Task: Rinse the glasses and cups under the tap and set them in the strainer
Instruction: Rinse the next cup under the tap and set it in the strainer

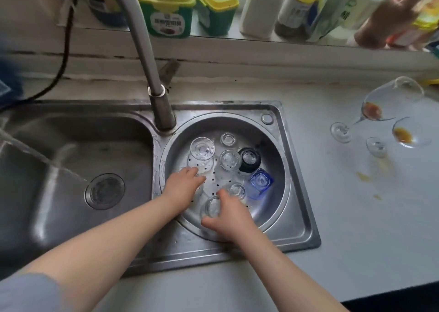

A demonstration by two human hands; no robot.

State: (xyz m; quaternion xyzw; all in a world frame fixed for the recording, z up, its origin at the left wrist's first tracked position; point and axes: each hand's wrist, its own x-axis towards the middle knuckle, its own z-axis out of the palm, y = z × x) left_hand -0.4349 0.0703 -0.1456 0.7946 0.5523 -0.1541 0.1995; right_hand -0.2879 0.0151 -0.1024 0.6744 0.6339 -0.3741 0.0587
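The right hand (231,214) grips a small clear glass (213,207), fingers curled round its side, at the lower edge of the strainer (273,150). The glass is upturned, base facing the camera, long axis roughly vertical. The left hand (184,183) reaches into the strainer's left part, fingers bent over another clear glass (200,166); whether it actually grips that glass cannot be told.

The strainer, a round perforated metal bowl in the sink's right basin, centre of frame, holds several inverted pieces: a wide clear glass (202,147), two smaller clear ones (227,138) (230,160), a black cup (249,159), a blue square glass (260,182) and a small clear glass (236,190).

A stream of water (35,155) runs into the left basin (71,145) toward the drain (105,191).

On the counter (356,216), right of frame, two wine glasses (380,107) (408,133) lie on their sides, holding brownish residue.
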